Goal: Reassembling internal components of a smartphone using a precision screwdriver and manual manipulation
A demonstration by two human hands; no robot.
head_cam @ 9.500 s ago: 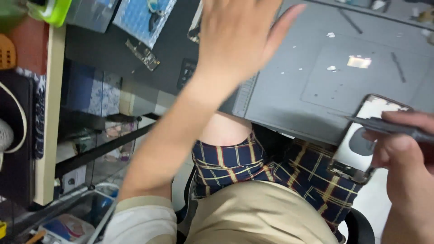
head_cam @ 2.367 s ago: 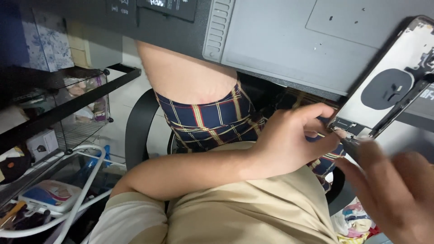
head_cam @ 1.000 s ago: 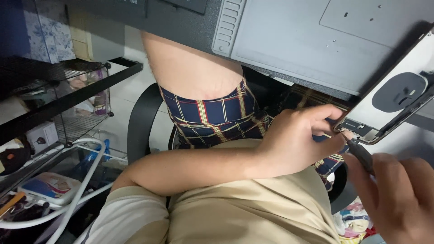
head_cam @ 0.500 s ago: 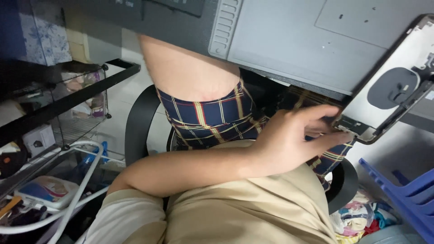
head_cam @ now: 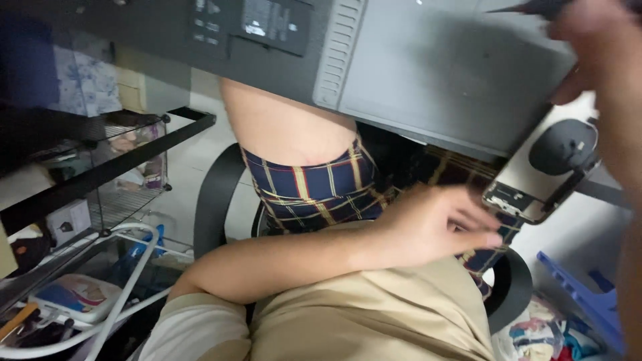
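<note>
An opened phone housing point(head_cam: 535, 175), pale inside with a round black coil, hangs below the desk edge over my lap. My left hand point(head_cam: 435, 227) reaches across my body, its fingertips pinching the housing's lower corner. My right hand point(head_cam: 602, 60) is blurred at the top right, above the housing's upper end and covering it. It grips a thin dark tool point(head_cam: 528, 8) whose tip points left over the grey work mat point(head_cam: 435, 73).
My plaid shorts point(head_cam: 314, 190) and a black chair point(head_cam: 214, 200) are below the desk. A black wire shelf point(head_cam: 107, 170) with clutter stands at the left, with a white tube point(head_cam: 124, 287) beneath it. A blue plastic crate point(head_cam: 588, 294) sits on the floor at the lower right.
The phone housing went from my right hand to my left, which came down off the mat. In the last second my right hand rose with the tool from the lower right to the top right.
</note>
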